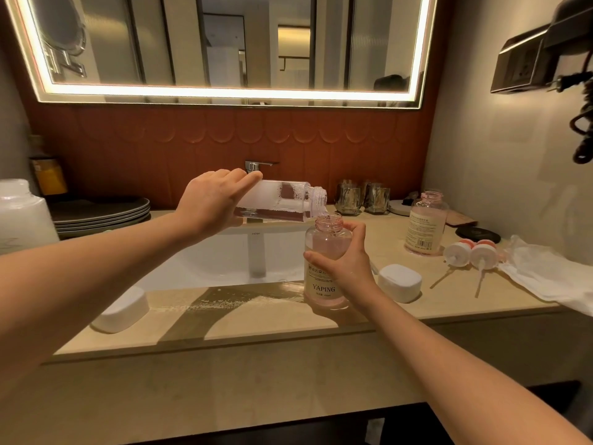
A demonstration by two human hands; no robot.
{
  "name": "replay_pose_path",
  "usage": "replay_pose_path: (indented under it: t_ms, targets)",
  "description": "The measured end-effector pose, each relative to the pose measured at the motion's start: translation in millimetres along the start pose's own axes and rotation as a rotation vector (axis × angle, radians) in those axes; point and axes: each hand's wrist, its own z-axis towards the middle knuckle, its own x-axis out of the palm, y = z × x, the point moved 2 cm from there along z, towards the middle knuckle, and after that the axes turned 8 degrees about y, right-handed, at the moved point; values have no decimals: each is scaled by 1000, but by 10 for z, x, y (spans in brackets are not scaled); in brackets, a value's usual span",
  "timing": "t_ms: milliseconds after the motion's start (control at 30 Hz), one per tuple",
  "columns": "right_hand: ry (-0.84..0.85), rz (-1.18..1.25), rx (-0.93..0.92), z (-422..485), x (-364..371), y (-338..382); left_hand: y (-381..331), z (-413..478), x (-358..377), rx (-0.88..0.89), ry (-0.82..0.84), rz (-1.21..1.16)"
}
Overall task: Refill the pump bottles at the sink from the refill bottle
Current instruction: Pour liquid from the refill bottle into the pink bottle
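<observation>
Clear plastic refill bottle (279,200), tipped level in the curled left hand (208,203), mouth just above the open neck of the pink-tinted round pump bottle (324,284). The right hand (349,261) wraps that bottle, which stands on the beige stone counter (433,303) beside the white sink (208,261).

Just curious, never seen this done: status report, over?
Left hand tips refill bottle, pouring. Right hand steadies pump bottle on counter. Second bottle, pump heads aside. Nothing blocking.
</observation>
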Motion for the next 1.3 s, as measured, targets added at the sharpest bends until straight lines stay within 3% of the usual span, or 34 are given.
replay_pose_path:
  t_ms: [1300]
  targets:
    - [11,-8,30,41,-40,-45,-32,-41,47,-77,71,-64]
